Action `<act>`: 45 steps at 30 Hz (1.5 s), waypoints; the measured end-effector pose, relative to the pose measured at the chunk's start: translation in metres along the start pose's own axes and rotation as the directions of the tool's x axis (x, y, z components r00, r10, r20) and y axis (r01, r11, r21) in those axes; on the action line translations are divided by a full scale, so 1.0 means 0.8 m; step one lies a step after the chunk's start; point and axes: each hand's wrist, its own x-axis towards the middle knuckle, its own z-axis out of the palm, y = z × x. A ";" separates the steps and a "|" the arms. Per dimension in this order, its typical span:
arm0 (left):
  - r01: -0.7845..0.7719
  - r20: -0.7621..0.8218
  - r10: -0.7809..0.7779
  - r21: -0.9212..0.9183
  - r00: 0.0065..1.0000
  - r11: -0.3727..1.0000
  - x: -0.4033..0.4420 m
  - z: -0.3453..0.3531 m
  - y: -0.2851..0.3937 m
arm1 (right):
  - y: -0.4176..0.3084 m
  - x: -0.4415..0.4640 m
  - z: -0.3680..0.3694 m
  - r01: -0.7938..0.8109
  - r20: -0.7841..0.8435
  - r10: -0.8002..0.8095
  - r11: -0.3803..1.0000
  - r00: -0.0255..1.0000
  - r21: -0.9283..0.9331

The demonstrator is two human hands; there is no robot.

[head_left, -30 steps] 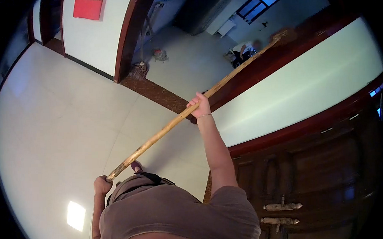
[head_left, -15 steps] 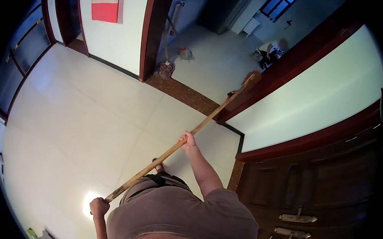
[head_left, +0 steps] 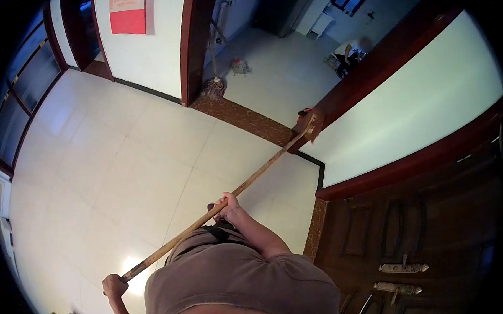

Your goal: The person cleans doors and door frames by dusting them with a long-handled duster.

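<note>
A broom-like tool (head_left: 263,166) with a long wooden handle slants across the view, from lower left up to the doorway. Its brown, bristly-looking head (head_left: 312,126) is held up in front of the right door post; whether they touch I cannot tell. My left hand (head_left: 114,285) is closed around the handle's near end, beside my hip. Farther along, my right hand (head_left: 227,205) wraps the middle of the handle in front of my body. A small red and black item (head_left: 304,115) shows beside the head, its kind unclear.
A mop (head_left: 214,87) leans just inside the doorway, with a grey bundle (head_left: 240,67) on the floor nearby. A person (head_left: 347,55) sits in the far room. A dark wooden door (head_left: 398,229) with metal handles stands at my right; pale tiles (head_left: 124,161) cover the floor.
Both hands have shifted left, the right one also down toward my body. The tool's head has come back from the doorway, down and left. My view has turned slightly.
</note>
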 end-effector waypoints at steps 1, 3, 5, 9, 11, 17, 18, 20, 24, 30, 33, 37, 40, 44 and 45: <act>-0.007 -0.019 0.006 -0.007 1.000 1.000 0.000 0.010 -0.006 | 0.001 -0.004 0.005 -0.014 -0.016 0.014 0.999 1.000 0.029; 0.006 -0.049 -0.007 -0.017 0.999 1.000 -0.003 0.024 -0.009 | 0.004 -0.011 0.011 -0.021 -0.031 0.023 0.998 0.999 0.058; 0.026 -0.078 -0.029 -0.031 0.997 0.999 -0.005 0.038 -0.009 | 0.007 -0.020 0.017 0.010 -0.005 -0.010 0.999 1.000 0.036; 0.057 -0.091 -0.064 -0.077 0.994 0.995 -0.010 0.059 -0.004 | 0.005 -0.064 0.042 0.089 0.025 -0.088 0.996 0.996 -0.010; 0.071 -0.082 -0.079 -0.092 0.994 0.993 -0.002 0.074 0.013 | -0.012 -0.090 0.058 0.141 0.089 -0.137 0.989 0.987 -0.035; 0.127 0.170 -0.071 -0.347 0.983 0.929 0.033 0.111 0.116 | -0.092 -0.144 0.085 0.302 0.189 -0.278 0.947 0.942 -0.111; 0.214 0.230 -0.130 -0.393 0.964 0.894 0.042 0.121 0.132 | -0.107 -0.148 0.089 0.305 0.190 -0.282 0.946 0.940 -0.107; 0.110 0.228 -0.018 -0.394 0.973 0.912 0.065 0.145 0.156 | -0.133 -0.156 0.096 0.375 0.232 -0.334 0.913 0.913 -0.159; 0.102 0.241 0.006 -0.431 0.971 0.897 0.073 0.124 0.183 | -0.150 -0.165 0.100 0.418 0.297 -0.363 0.897 0.883 -0.145; 0.154 0.139 -0.105 -0.411 0.985 0.899 0.046 0.118 0.135 | -0.139 -0.112 0.074 0.331 0.345 -0.281 0.939 0.895 -0.094; 0.238 0.104 -0.215 -0.359 0.971 0.903 0.031 0.084 0.113 | -0.117 -0.071 0.050 0.252 0.371 -0.211 0.966 0.904 -0.063; 0.212 0.053 -0.206 -0.200 0.977 0.957 0.008 0.011 0.111 | -0.094 -0.027 0.030 0.188 0.340 -0.168 0.982 0.925 -0.029; 0.146 -0.044 -0.149 -0.059 0.988 0.987 0.001 -0.020 0.103 | -0.080 -0.004 0.019 0.100 0.241 -0.111 0.993 0.964 0.059; 0.098 -0.099 -0.088 0.097 0.991 0.990 -0.010 -0.067 0.100 | -0.054 0.023 0.005 0.063 0.065 -0.067 0.997 0.996 0.053; 0.090 -0.104 -0.077 0.126 0.992 0.988 -0.010 -0.071 0.099 | -0.049 0.025 0.004 0.060 0.071 -0.064 0.997 0.995 0.056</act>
